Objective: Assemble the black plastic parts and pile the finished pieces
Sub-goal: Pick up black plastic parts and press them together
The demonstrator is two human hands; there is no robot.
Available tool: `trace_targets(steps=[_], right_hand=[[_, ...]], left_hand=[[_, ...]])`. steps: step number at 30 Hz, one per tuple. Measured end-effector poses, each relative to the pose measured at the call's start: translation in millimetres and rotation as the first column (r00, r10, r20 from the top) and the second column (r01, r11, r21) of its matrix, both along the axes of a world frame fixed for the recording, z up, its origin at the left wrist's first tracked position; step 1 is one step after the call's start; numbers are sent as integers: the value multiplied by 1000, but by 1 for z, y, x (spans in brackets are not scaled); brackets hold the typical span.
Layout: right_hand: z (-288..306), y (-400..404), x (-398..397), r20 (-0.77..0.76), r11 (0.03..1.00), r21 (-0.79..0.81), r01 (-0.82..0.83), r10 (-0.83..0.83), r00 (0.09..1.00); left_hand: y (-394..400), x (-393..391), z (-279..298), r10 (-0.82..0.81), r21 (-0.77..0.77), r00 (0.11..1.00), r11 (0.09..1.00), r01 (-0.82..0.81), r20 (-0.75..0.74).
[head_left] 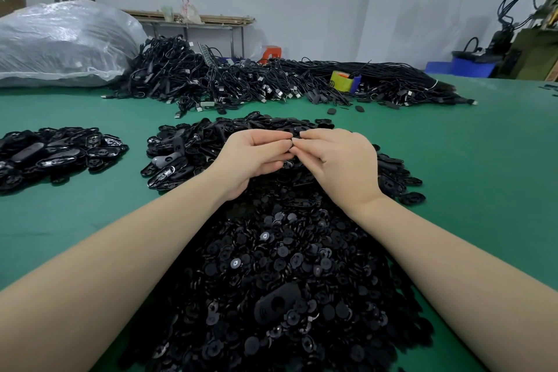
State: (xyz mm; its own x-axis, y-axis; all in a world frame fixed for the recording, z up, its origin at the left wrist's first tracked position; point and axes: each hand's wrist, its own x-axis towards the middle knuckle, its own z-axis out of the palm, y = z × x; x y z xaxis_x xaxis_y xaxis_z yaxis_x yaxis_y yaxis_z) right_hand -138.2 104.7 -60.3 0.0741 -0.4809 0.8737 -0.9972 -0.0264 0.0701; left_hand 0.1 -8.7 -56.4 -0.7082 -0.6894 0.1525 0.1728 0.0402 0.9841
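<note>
Left hand and right hand meet fingertip to fingertip, both curled and pinching a small black plastic part above the heap of black oval plastic shells. Nearer lies a mound of small round black plastic discs. A separate pile of black oval pieces sits left on the green table. Black cables lie beyond.

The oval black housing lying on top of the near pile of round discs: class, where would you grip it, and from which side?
Pinch the oval black housing across its narrow width, coming from above: it lies flat and exposed on the round discs, long sides free.
</note>
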Motion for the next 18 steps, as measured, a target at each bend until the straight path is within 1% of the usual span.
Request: trace_targets(steps=[9,10,11,12,13,14,15,16,17,18], right_hand=[[3,-1,0,-97,997,82,-3,11,995],[4,-1,1,-48,994,107,-14,19,999],[6,-1,3,73,989,144,-44,33,997],[11,-2,4,259,977,192,-90,38,965],[16,-3,3,461,958,241,-155,27,887],[21,-5,2,639,931,280,-236,4,770],[24,-6,0,770,899,293,-327,-19,637],[26,-6,-1,857,871,277,-406,-34,514],[27,-6,-2,908,855,245,-457,-38,416],[27,-5,-2,936,852,212,-479,-36,349]], left_hand=[[0,0,1,14,12,1000,1000,-14,-9],[0,0,1,15,13,1000,1000,-15,-12],[0,0,1,14,12,1000,1000,-14,-14],[0,-1,0,8,7,1000,1000,-8,-12],[-1,-1,0,-2,0,1000,1000,2,-8],[-1,-1,0,-11,-7,1000,1000,11,-4],[-1,-1,-1,-17,-15,1000,1000,17,-1],[-1,-2,-1,-21,-24,1000,999,21,2],[-1,-2,-2,-24,-35,1000,999,24,5],[0,-2,-2,-25,-47,1000,999,26,9]])
